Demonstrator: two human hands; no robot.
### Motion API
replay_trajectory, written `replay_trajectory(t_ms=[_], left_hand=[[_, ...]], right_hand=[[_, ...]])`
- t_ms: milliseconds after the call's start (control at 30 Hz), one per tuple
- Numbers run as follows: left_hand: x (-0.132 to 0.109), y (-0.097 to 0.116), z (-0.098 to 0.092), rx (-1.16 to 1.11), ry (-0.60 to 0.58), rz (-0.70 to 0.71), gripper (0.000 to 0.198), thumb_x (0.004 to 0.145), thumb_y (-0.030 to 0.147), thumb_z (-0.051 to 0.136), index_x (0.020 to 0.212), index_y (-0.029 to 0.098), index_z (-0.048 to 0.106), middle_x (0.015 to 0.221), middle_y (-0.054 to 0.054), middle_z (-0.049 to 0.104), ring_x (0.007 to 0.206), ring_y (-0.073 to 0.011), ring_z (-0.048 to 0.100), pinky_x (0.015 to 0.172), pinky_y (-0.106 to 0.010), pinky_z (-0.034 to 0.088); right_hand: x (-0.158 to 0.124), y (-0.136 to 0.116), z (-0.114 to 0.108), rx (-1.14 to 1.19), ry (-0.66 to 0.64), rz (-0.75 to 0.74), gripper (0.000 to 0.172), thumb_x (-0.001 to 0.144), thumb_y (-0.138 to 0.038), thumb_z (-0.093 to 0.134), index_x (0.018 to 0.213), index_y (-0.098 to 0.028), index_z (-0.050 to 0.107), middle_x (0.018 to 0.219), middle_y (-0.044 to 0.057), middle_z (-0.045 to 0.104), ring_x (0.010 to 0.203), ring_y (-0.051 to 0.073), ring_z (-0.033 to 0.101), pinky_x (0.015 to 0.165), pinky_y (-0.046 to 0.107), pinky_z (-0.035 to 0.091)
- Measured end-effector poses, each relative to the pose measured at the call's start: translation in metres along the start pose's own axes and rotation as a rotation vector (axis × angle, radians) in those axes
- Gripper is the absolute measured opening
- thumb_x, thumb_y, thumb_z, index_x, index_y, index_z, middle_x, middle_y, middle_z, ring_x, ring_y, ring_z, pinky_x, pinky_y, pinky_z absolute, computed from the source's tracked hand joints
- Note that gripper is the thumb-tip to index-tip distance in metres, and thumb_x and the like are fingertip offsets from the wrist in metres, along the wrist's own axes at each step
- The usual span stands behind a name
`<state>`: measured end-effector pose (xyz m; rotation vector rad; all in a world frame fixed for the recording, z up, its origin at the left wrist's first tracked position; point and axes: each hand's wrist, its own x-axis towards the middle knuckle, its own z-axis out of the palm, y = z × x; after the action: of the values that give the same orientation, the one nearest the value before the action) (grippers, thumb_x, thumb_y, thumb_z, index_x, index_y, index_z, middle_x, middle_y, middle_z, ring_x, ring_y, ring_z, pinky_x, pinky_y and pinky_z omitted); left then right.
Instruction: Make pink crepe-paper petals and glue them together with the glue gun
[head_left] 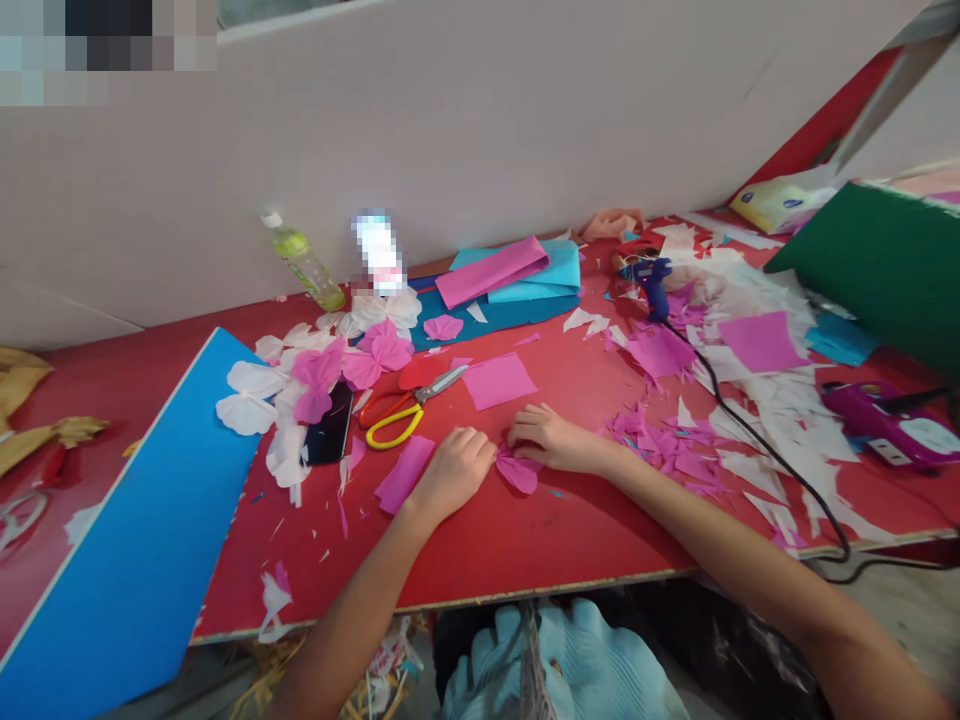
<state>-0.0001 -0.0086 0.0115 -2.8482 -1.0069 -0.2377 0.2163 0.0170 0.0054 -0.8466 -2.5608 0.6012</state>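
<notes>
Left hand (pixel 456 465) and right hand (pixel 546 438): fingers curled together on pink paper petals (pixel 519 474) between them; fingertip contact partly hidden. Scissors (pixel 412 405), blades apart, lie just beyond left hand; pink square (pixel 500 380) just beyond both. Pink scraps (pixel 667 448) near right hand, on its right; glue gun (pixel 649 284) farther beyond. Well beyond left hand: capped bottle (pixel 307 265), greenish contents, label unreadable. Soft pack (pixel 776 205) far beyond right hand; print illegible.
</notes>
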Motion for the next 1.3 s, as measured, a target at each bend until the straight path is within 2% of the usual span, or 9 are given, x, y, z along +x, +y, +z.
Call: replay_trajectory(t_ms=[167,500,1133,1300], left_hand=[[-0.001,0.000,0.001,-0.005,-0.010,-0.012,0.021,0.094,0.017,0.036,0.082,0.017,0.053,0.080,-0.005,0.054,0.079,-0.0193,0.049,0.081,-0.036,0.041],[0.000,0.000,0.001,0.022,-0.005,-0.005,0.022,0.094,0.018,0.035,0.079,0.017,0.051,0.079,-0.004,0.053,0.077,-0.0192,0.048,0.079,-0.035,0.040],[0.000,0.000,0.002,0.034,-0.022,-0.007,0.023,0.095,0.019,0.034,0.081,0.017,0.051,0.080,-0.005,0.054,0.077,-0.0192,0.049,0.078,-0.035,0.040],[0.000,0.000,0.002,0.024,-0.028,-0.018,0.023,0.095,0.019,0.034,0.081,0.016,0.052,0.080,-0.005,0.054,0.078,-0.0193,0.049,0.079,-0.035,0.040]], right_hand=[[-0.003,0.000,0.002,-0.164,0.021,-0.052,0.017,0.092,-0.026,0.048,0.091,-0.015,0.061,0.087,0.006,0.062,0.085,0.018,0.049,0.082,0.032,0.031],[-0.007,0.002,0.008,-0.440,0.079,-0.199,0.033,0.098,-0.019,0.031,0.083,-0.013,0.060,0.079,0.006,0.058,0.076,0.016,0.042,0.077,0.031,0.028],[-0.019,0.016,-0.003,-0.590,-0.014,-0.212,0.026,0.097,-0.018,0.033,0.091,-0.012,0.058,0.082,0.007,0.054,0.077,0.019,0.040,0.075,0.033,0.030],[-0.018,0.014,-0.008,-0.525,0.014,-0.205,0.027,0.097,-0.018,0.033,0.091,-0.012,0.059,0.083,0.008,0.055,0.079,0.019,0.042,0.075,0.032,0.031]])
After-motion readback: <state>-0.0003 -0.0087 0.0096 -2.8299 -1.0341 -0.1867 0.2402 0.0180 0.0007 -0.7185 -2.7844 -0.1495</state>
